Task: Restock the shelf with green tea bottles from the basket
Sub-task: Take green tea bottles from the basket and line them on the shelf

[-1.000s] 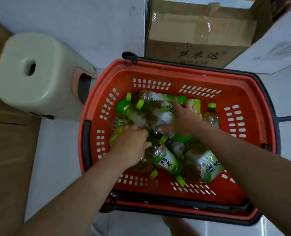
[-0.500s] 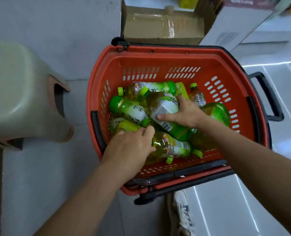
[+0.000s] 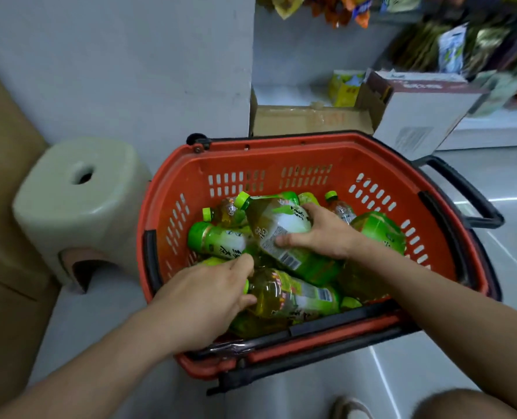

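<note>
1. Head view looked down into a red basket (image 3: 251,164) on a pale floor; its black handle (image 3: 474,195) stuck out past the right rim.
2. The green tea bottles (image 3: 218,240) were all in the basket, heaped on their sides and overlapping, with green caps and green-white labels.
3. The right hand (image 3: 320,234) was clamped on the upper bottle (image 3: 269,219): fingers over the far side, thumb on the barcode panel. That bottle sat on top of the heap, tilted, with its cap toward the far-left.
4. The left hand (image 3: 209,294) was curled round the neck end of the lower bottle (image 3: 296,294), and a sliver of green cap showed between thumb and fingers. That bottle lay on its side near the basket's near wall, base pointing right.
5. The two held bottles were close; I couldn't tell whether they touched.
6. A small bottle (image 3: 340,208) stood by the far wall, just behind the right hand.
7. A beige plastic stool (image 3: 79,201) stood just left of the basket, against a grey wall.
8. Behind the basket was a cardboard box (image 3: 305,119), with a white carton (image 3: 417,116) to its right.
9. A snack shelf (image 3: 462,40) was at the top right, too blurred to read the packets.
10. A shoe (image 3: 351,409) showed at the bottom edge.
</note>
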The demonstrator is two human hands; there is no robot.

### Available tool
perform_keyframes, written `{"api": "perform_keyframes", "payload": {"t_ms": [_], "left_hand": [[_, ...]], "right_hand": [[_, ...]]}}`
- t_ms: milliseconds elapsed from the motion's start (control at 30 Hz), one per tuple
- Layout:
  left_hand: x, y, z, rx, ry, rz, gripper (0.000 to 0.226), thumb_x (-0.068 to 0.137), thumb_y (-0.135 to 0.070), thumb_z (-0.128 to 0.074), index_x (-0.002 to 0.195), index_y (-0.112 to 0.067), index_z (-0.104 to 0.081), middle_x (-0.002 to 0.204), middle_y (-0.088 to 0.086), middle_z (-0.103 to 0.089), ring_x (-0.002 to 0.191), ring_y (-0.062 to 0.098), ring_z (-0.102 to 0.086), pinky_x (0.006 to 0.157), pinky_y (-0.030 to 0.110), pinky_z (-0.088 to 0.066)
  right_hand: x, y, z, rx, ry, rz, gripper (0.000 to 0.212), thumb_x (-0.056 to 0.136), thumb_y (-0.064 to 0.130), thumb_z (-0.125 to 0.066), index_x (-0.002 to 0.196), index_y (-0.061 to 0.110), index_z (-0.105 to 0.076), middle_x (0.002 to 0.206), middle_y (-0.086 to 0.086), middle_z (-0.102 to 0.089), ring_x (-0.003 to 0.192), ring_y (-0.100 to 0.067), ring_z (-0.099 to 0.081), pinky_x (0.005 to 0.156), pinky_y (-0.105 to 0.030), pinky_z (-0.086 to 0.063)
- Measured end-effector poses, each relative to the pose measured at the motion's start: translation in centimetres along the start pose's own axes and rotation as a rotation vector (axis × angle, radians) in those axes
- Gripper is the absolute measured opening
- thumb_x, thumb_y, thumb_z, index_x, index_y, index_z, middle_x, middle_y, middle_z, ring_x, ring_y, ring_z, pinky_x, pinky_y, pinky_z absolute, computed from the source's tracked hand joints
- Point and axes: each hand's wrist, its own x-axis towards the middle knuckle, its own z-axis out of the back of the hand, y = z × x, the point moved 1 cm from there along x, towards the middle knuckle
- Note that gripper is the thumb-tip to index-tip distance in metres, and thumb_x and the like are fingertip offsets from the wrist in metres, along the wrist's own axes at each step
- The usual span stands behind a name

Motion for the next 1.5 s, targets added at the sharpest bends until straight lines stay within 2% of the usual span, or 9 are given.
{"api": "perform_keyframes", "payload": {"t_ms": [133,267,500,600,800,1000,1233,1400,1500], "left_hand": [[-3.0,-0.6,0.4,-0.249,-0.002,0.079,0.027,0.092,-0.049,-0.046,0.106,-0.027,-0.038,0.095,-0.008,-0.061,0.082,0.013,-0.058,0.07,0.033,-0.043],[-5.4,-0.7,5.3,-0.415,-0.389,0.188,0.019,0.087,-0.042,-0.054,0.09,-0.025,-0.046,0.068,-0.007,-0.051,0.069,0.005,-0.051,0.059,0.021,-0.034],[-16.5,-2.6,16.9,-0.226,-0.8,0.377,0.018,0.086,-0.039,-0.052,0.088,-0.021,-0.051,0.062,-0.002,-0.053,0.058,0.014,-0.056,0.055,0.031,-0.043],[-22.6,-4.8,20.0,-0.072,-0.96,0.499,0.024,0.087,-0.042,-0.051,0.088,-0.017,-0.052,0.065,-0.003,-0.051,0.06,0.008,-0.049,0.056,0.025,-0.038],[-35.3,-9.6,25.7,0.322,-1.184,0.794,0.03,0.092,-0.044,-0.046,0.09,-0.014,-0.053,0.075,-0.001,-0.057,0.07,0.021,-0.052,0.061,0.036,-0.038],[-46.6,-11.8,30.7,0.558,-1.283,1.042,0.031,0.095,-0.044,-0.043,0.098,-0.014,-0.052,0.084,0.001,-0.058,0.079,0.025,-0.054,0.065,0.037,-0.04],[-54.3,-6.4,33.5,0.695,-1.089,1.379,0.039,0.095,-0.05,-0.036,0.107,-0.015,-0.05,0.094,0.006,-0.058,0.09,0.035,-0.056,0.066,0.034,-0.031],[-56.8,-3.1,33.7,0.355,-1.079,1.488,0.05,0.094,-0.051,-0.041,0.121,-0.01,-0.046,0.107,0.017,-0.057,0.122,0.037,-0.045,0.084,0.04,-0.039],[-57.6,-1.9,32.3,0.014,-1.172,1.455,0.06,0.09,-0.05,-0.051,0.133,-0.01,-0.04,0.101,0.006,-0.055,0.112,0.029,-0.054,0.084,0.033,-0.042]], "right_hand": [[-2.3,1.5,-0.8,-0.041,-0.07,0.134,0.086,0.044,0.066,-0.08,0.111,0.018,-0.055,0.101,0.002,-0.062,0.092,-0.018,-0.062,0.082,-0.036,-0.054],[-4.8,4.9,1.7,0.225,-0.127,0.152,0.107,0.037,0.057,-0.083,0.126,0.012,-0.043,0.116,-0.005,-0.058,0.103,-0.023,-0.06,0.09,-0.044,-0.053],[-11.4,14.1,3.6,0.658,-0.031,0.362,0.105,0.029,0.056,-0.088,0.119,0.017,-0.051,0.107,-0.004,-0.068,0.089,-0.021,-0.071,0.081,-0.043,-0.058],[-15.5,18.7,2.1,0.812,0.099,0.459,0.092,0.035,0.057,-0.084,0.112,0.018,-0.053,0.103,-0.006,-0.069,0.086,-0.021,-0.071,0.078,-0.041,-0.057],[-24.2,28.1,-3.5,0.944,0.416,0.637,0.092,0.038,0.051,-0.08,0.118,0.014,-0.055,0.103,-0.009,-0.071,0.085,-0.023,-0.073,0.075,-0.043,-0.058],[-32.5,36.3,-10.8,0.982,0.577,0.747,0.098,0.031,0.041,-0.088,0.12,0.016,-0.053,0.108,-0.007,-0.07,0.093,-0.022,-0.071,0.087,-0.046,-0.056],[-39.0,44.7,-16.9,1.035,0.6,0.825,0.09,0.046,0.029,-0.092,0.122,0.022,-0.046,0.11,0.001,-0.064,0.096,-0.018,-0.067,0.087,-0.041,-0.055],[-41.3,48.4,-21.1,0.875,0.506,0.923,0.098,0.037,0.056,-0.085,0.119,0.032,-0.038,0.121,0.002,-0.053,0.108,-0.019,-0.058,0.093,-0.042,-0.052],[-42.2,49.0,-23.4,0.796,0.324,1.03,0.098,0.047,0.052,-0.087,0.126,0.023,-0.038,0.123,0.001,-0.047,0.114,-0.014,-0.049,0.098,-0.022,-0.041]]}}
